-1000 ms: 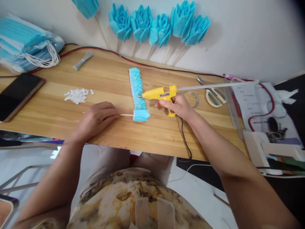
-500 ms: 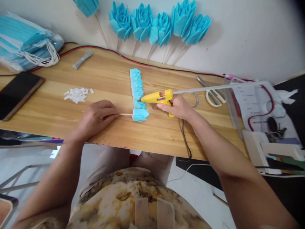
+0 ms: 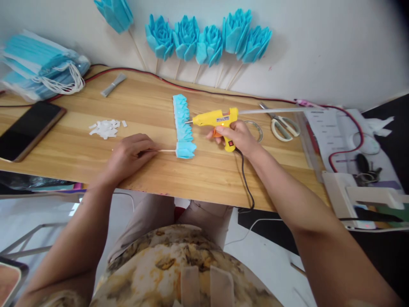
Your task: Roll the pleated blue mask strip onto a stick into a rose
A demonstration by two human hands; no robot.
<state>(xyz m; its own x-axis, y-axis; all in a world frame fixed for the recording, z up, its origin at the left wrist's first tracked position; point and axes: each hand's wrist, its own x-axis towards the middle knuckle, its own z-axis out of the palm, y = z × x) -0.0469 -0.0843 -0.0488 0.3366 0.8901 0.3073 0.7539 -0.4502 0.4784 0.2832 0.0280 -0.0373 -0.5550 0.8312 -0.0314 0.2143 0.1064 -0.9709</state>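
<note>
My left hand (image 3: pixel 132 154) is closed on a thin wooden stick (image 3: pixel 168 150). At the stick's right end is a small blue folded flower piece (image 3: pixel 185 150), lying flat on the table. From it a strip of overlapping blue petals (image 3: pixel 181 113) runs away from me. My right hand (image 3: pixel 238 135) grips a yellow hot glue gun (image 3: pixel 212 118), its fingers by the orange trigger. The gun's metal nozzle points left at the middle of the petal strip; whether it touches is too small to tell. A long clear glue stick (image 3: pixel 268 111) sticks out of the gun's back.
Finished blue flowers (image 3: pixel 209 44) on sticks lean at the wall. White scraps (image 3: pixel 105 128), a phone (image 3: pixel 30 130) and bagged blue masks (image 3: pixel 44 64) lie left. Scissors (image 3: pixel 284 128), a ring-shaped roll (image 3: pixel 255 130) and papers (image 3: pixel 335 132) are right. The gun's black cord (image 3: pixel 244 183) hangs over the front edge.
My right hand has lifted the glue gun slightly up along the strip, with its nozzle now showing more clearly. The left hand keeps its hold on the stick. The view has shifted a little.
</note>
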